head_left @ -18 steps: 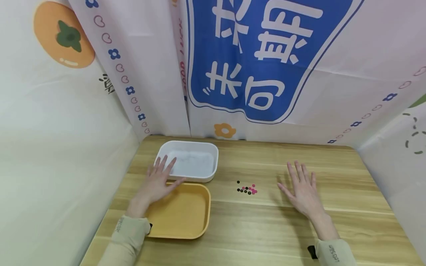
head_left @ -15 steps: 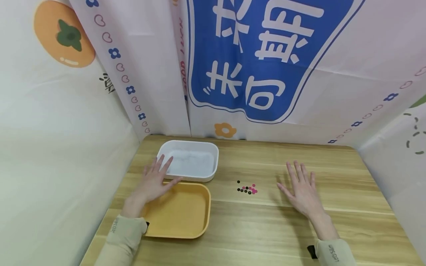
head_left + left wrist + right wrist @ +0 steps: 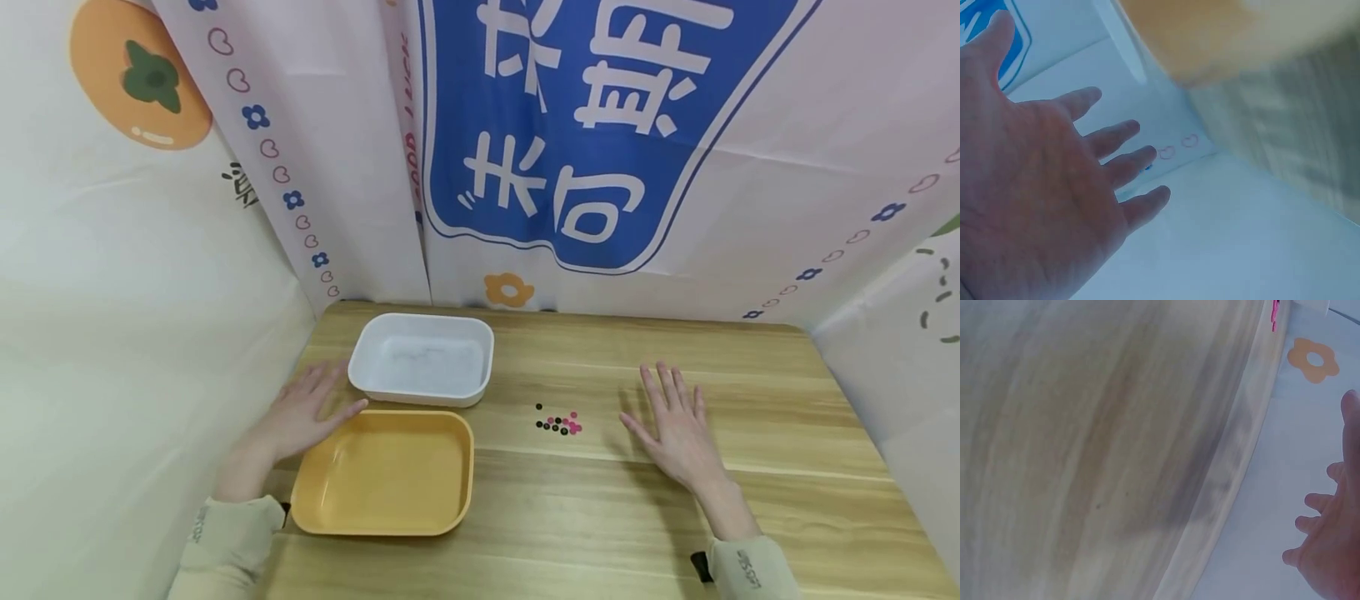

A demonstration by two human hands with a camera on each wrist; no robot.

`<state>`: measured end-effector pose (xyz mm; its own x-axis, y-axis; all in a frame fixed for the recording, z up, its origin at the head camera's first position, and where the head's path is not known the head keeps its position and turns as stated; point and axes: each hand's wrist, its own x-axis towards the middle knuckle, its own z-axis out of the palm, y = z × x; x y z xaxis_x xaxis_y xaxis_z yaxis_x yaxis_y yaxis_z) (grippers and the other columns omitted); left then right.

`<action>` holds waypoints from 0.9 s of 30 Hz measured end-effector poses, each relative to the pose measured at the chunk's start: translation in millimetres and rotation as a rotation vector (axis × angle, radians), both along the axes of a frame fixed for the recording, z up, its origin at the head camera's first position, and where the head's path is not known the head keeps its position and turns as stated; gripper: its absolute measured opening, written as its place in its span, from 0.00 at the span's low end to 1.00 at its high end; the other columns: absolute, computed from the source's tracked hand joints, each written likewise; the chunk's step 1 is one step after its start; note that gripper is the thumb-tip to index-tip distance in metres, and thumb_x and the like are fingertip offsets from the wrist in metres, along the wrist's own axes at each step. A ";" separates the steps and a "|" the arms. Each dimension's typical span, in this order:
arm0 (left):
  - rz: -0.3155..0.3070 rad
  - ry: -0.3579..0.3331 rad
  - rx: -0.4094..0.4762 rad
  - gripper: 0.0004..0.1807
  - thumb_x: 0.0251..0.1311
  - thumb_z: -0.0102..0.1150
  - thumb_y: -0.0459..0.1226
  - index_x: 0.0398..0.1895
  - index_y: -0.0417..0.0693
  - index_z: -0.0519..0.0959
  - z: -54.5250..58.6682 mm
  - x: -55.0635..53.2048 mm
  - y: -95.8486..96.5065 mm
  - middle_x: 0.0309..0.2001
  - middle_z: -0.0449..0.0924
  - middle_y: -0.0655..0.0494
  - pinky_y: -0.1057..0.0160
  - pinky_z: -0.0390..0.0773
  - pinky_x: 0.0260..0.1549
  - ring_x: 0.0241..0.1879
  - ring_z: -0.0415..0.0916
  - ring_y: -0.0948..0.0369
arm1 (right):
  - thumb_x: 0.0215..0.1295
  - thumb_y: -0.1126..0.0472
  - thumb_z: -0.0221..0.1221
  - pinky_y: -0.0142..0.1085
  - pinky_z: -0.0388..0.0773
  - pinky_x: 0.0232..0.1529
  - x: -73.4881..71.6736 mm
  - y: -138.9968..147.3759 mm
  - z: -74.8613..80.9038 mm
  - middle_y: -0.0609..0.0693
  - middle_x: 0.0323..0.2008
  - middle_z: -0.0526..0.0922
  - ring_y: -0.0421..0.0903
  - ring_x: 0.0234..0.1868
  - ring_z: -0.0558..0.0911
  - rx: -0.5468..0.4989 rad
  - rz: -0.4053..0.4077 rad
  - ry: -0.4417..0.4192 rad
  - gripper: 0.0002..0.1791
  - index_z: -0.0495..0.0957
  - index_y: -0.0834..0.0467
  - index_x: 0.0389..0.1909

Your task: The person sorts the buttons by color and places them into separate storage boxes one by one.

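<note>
My left hand (image 3: 296, 421) is spread with straight fingers at the left edge of the table, beside the yellow tray (image 3: 465, 475) and the white tray (image 3: 483, 367); it holds nothing. In the left wrist view the palm of the left hand (image 3: 1041, 194) shows bare, with the fingers apart. My right hand (image 3: 682, 442) hovers over the right part of the table, fingers straight and spread, nothing in it. Between the trays and the right hand lie several small black round pieces (image 3: 564, 431) and several pink ones (image 3: 574, 427) in a loose cluster.
The wooden table (image 3: 600, 517) bears all of this. A printed white cloth with a blue panel (image 3: 585, 167) hangs behind it. White cloth walls (image 3: 112, 333) enclose both sides, the left one close to the left arm.
My left hand has moved left, from over the two trays to beside them, uncovering more of both. The right hand, trays and small pieces have stayed about where they were.
</note>
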<state>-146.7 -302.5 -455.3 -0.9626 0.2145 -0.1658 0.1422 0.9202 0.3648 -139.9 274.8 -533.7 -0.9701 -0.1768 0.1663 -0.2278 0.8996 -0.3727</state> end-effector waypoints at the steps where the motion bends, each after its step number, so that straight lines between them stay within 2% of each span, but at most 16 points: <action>1: 0.000 -0.009 0.002 0.54 0.78 0.51 0.67 0.92 0.46 0.46 -0.8 1.8 -2.3 0.87 0.43 0.24 0.17 0.44 0.81 0.85 0.41 0.24 | 0.81 0.38 0.57 0.77 0.36 0.86 -0.1 0.0 -0.2 0.69 0.89 0.44 0.74 0.89 0.46 0.000 0.001 -0.003 0.50 0.49 0.59 0.90; 4: -0.010 -0.022 0.003 0.55 0.78 0.52 0.66 0.92 0.50 0.42 -7.8 7.3 -7.6 0.87 0.42 0.23 0.16 0.45 0.79 0.85 0.42 0.23 | 0.81 0.38 0.58 0.78 0.38 0.85 -0.2 -0.4 -0.4 0.69 0.89 0.44 0.74 0.89 0.46 0.006 0.003 -0.002 0.50 0.49 0.59 0.90; 9: -0.021 -0.013 0.025 0.57 0.77 0.55 0.65 0.93 0.54 0.36 -28.7 12.8 -12.4 0.89 0.38 0.27 0.17 0.45 0.80 0.87 0.39 0.26 | 0.80 0.38 0.58 0.79 0.40 0.84 -0.4 -1.7 -0.8 0.69 0.89 0.44 0.75 0.88 0.48 0.013 0.009 0.004 0.50 0.48 0.57 0.90; 16: -0.038 0.028 0.058 0.61 0.75 0.58 0.64 0.92 0.49 0.34 -53.0 13.0 -9.6 0.90 0.30 0.31 0.20 0.41 0.83 0.89 0.33 0.29 | 0.81 0.38 0.58 0.79 0.42 0.84 0.7 -4.3 -2.8 0.69 0.89 0.44 0.76 0.88 0.49 0.020 0.013 -0.002 0.50 0.48 0.57 0.90; 23: -0.040 0.076 0.042 0.60 0.75 0.59 0.64 0.92 0.48 0.36 -61.3 7.0 -5.3 0.91 0.29 0.35 0.22 0.42 0.84 0.90 0.31 0.33 | 0.81 0.38 0.57 0.79 0.42 0.84 0.2 -6.7 -3.3 0.68 0.89 0.43 0.75 0.88 0.48 0.029 0.019 -0.027 0.51 0.45 0.55 0.91; 27: -0.037 0.097 0.034 0.59 0.75 0.58 0.64 0.92 0.48 0.37 -61.7 1.6 -1.1 0.91 0.30 0.37 0.21 0.43 0.84 0.90 0.33 0.33 | 0.82 0.41 0.57 0.79 0.45 0.84 -3.0 -12.7 -3.3 0.70 0.88 0.48 0.75 0.87 0.52 0.041 0.035 -0.028 0.49 0.46 0.56 0.91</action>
